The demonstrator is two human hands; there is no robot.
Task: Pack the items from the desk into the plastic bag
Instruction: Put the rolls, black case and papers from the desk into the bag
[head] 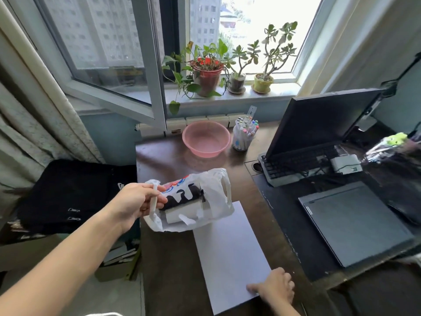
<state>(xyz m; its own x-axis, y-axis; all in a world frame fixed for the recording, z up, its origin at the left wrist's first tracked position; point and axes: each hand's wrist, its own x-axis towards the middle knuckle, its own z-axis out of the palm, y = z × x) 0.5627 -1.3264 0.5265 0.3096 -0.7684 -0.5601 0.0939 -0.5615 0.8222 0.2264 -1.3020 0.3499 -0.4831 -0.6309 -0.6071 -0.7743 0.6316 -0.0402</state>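
A white plastic bag [214,195] hangs just above the dark desk [173,258], bulging with a black-and-white item and a colourful printed packet inside. My left hand [136,201] is closed on one of the bag's handles at its left side. A white sheet of paper [230,254] lies flat on the desk, its far end under the bag. My right hand [275,287] rests on the sheet's near right corner, fingers curled and pressing the paper edge.
A pink basin [206,139] and a cup of markers [243,134] stand at the desk's back. A monitor [319,124], keyboard [296,165] and closed laptop [355,222] fill the right side. Black clothing [68,195] lies left of the desk. Potted plants sit on the windowsill.
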